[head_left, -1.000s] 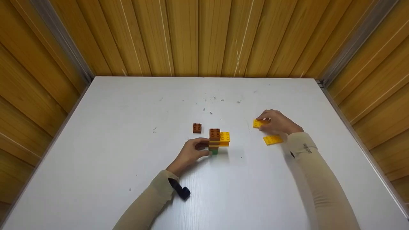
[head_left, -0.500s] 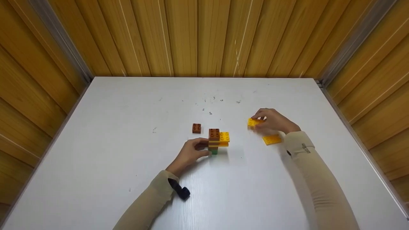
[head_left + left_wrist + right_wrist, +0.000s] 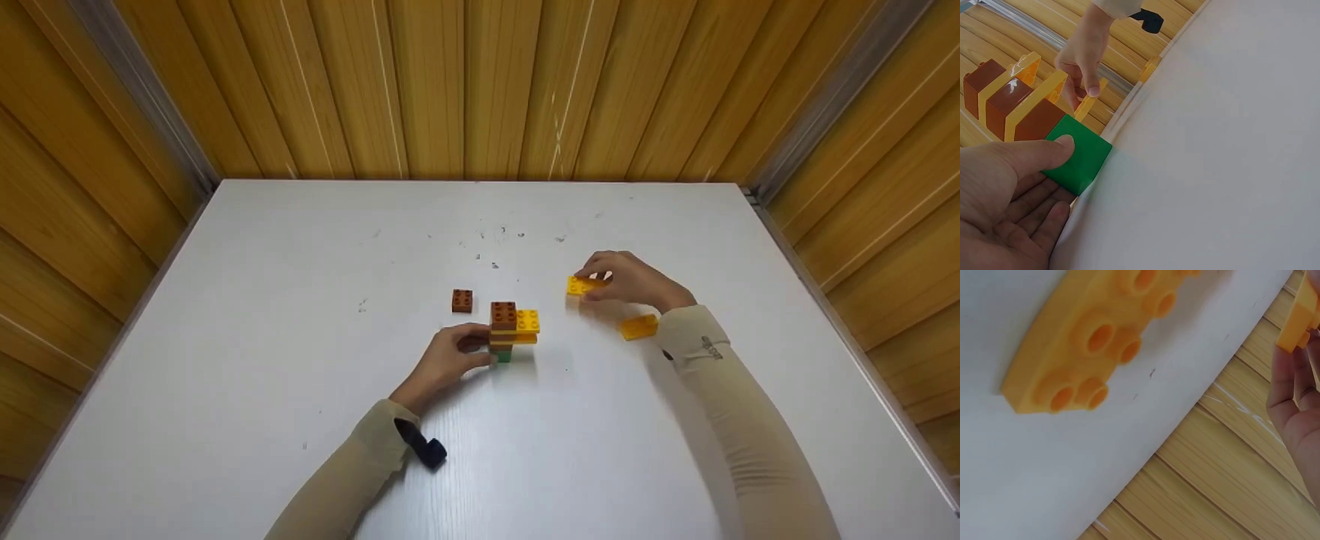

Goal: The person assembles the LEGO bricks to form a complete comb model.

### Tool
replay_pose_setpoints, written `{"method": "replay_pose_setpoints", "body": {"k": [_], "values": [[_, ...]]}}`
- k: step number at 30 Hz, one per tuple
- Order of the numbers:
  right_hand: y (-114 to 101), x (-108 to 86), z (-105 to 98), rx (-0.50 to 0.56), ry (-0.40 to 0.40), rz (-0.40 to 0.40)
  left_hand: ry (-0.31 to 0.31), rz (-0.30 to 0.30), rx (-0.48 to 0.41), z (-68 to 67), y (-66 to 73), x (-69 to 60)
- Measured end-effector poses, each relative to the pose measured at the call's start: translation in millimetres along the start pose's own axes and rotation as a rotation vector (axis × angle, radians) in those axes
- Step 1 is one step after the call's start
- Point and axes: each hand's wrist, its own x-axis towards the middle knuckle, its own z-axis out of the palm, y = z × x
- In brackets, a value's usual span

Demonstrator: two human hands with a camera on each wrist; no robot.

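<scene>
My left hand (image 3: 446,358) grips the foot of a toy brick stack (image 3: 503,315) standing on the table. The left wrist view shows its thumb on the green bottom brick (image 3: 1085,154), with the fingers behind. Above the green, brown bricks (image 3: 1012,100) alternate with two yellow plates that jut to the right. My right hand (image 3: 632,281) pinches a thin yellow studded plate (image 3: 576,286) between thumb and fingers, just above the table to the stack's right. In the right wrist view, part of this plate (image 3: 1297,315) shows at the right edge.
A second yellow plate (image 3: 639,327) lies studs up on the white table (image 3: 300,300), below the right wrist; the right wrist view shows it close up. A loose brown brick (image 3: 462,301) sits behind and left of the stack. Wood-look panels (image 3: 427,90) enclose the back and sides.
My right hand has picked up the yellow plate and carried it leftward, away from the other yellow plate. The left hand and the stack have stayed put.
</scene>
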Motion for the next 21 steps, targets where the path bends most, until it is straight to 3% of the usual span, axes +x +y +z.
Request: {"method": "replay_pose_setpoints", "body": {"k": [21], "values": [[-34.0, 6.5, -5.6, 0.002, -0.025, -0.095, -0.011, 0.001, 0.003, -1.2, -3.1, 1.5]]}}
